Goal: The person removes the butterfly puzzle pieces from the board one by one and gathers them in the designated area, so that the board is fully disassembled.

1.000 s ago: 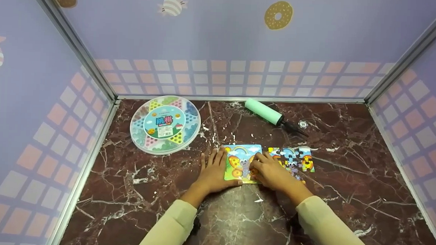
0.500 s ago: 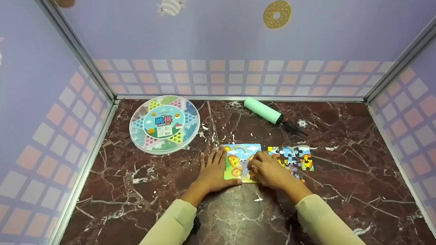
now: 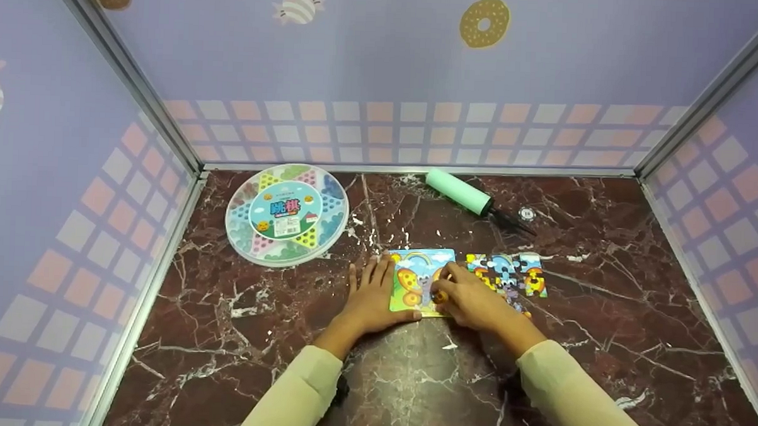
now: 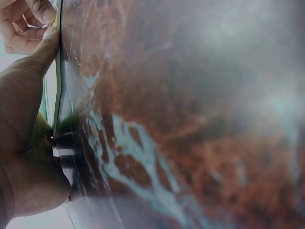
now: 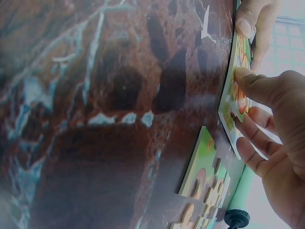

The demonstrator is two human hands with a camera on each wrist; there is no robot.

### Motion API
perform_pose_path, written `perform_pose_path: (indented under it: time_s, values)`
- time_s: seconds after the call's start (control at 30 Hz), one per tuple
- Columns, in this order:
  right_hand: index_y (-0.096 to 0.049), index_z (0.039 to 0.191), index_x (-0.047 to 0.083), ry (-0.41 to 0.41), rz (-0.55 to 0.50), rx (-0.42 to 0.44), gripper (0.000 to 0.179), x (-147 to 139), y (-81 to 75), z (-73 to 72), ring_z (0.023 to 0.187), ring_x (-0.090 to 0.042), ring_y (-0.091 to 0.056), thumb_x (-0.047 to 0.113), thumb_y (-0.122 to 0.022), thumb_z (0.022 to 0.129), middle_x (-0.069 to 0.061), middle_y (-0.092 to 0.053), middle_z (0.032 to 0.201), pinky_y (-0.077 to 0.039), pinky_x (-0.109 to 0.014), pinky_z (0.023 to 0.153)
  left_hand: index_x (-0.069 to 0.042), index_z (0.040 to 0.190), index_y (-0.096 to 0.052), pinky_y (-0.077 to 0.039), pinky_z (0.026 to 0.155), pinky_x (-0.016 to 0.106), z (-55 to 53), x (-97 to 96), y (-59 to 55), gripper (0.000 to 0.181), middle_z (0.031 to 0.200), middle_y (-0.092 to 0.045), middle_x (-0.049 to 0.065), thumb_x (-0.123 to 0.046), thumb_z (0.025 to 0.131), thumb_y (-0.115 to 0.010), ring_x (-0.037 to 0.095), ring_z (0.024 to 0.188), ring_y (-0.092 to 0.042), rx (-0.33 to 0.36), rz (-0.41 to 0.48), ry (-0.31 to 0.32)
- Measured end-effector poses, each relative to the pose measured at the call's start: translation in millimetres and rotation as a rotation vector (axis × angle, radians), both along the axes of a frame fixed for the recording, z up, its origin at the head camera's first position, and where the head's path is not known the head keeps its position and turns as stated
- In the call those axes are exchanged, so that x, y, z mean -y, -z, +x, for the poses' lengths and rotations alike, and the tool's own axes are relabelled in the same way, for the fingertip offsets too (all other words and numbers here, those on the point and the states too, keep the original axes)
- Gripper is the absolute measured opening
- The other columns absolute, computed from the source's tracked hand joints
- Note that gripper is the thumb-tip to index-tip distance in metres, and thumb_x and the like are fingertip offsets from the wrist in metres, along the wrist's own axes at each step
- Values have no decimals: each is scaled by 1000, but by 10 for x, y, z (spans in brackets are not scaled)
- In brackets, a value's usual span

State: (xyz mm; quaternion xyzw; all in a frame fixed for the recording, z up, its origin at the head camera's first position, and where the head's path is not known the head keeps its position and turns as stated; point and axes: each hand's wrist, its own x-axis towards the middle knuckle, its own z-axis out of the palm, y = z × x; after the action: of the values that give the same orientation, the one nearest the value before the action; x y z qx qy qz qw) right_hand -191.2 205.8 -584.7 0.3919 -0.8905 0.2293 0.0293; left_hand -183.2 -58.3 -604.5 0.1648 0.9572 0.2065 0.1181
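A square butterfly jigsaw puzzle (image 3: pixel 420 262) lies on the marbled table between the hands. My left hand (image 3: pixel 371 301) rests along its left edge, fingers spread, thumb (image 4: pixel 45 50) against the near edge. Over the right part of the picture, my right hand (image 3: pixel 477 301) pinches a puzzle piece (image 3: pixel 439 296) with orange on it. The right wrist view shows that puzzle piece (image 5: pixel 242 102) between thumb and fingers, slightly tilted and close over the board. To the right lie several loose puzzle pieces (image 3: pixel 532 278), partly hidden behind the right hand; a green-edged piece (image 5: pixel 198 162) is nearest.
A round Chinese checkers box (image 3: pixel 286 210) lies at the back left. Behind the puzzle is a mint-green hand pump (image 3: pixel 458 192) with a black nozzle, and beside it a small round chip (image 3: pixel 527 214). Patterned panels (image 3: pixel 384 62) wall the table on three sides.
The right fingers have shifted slightly, and the orange part of the pinched puzzle piece shows more clearly. My left hand keeps its place at the puzzle's edge.
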Motion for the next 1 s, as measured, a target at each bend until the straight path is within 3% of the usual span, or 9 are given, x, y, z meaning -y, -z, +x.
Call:
perform_pose_path:
  time_s: [0.2,0.77,1.0]
  values:
    - [-79,113,7,-42,-16,-38,29,-1,18,-6,104,-31,-65,2,-87,86,-16,-62,117,-62,-48,90,-4,177,-19,3,137,73,20,0,-34,128,188,-11,15,-82,89,-70,41,174,-9,-8,-22,-3]
    - [-80,119,6,-63,51,13,28,-31,-66,33,112,-36,-62,6,-85,91,-20,-64,125,-61,-51,96,-4,177,-17,4,136,73,18,-5,-18,131,188,-9,14,-85,88,-69,41,174,-8,0,-26,-2]
    - [-80,109,7,-60,16,-12,23,-39,-40,35,112,-34,-63,5,-87,88,-17,-65,120,-60,-49,96,-5,178,-17,4,137,74,13,-6,-31,129,188,-9,14,-82,89,-71,41,174,-8,0,-26,-5]
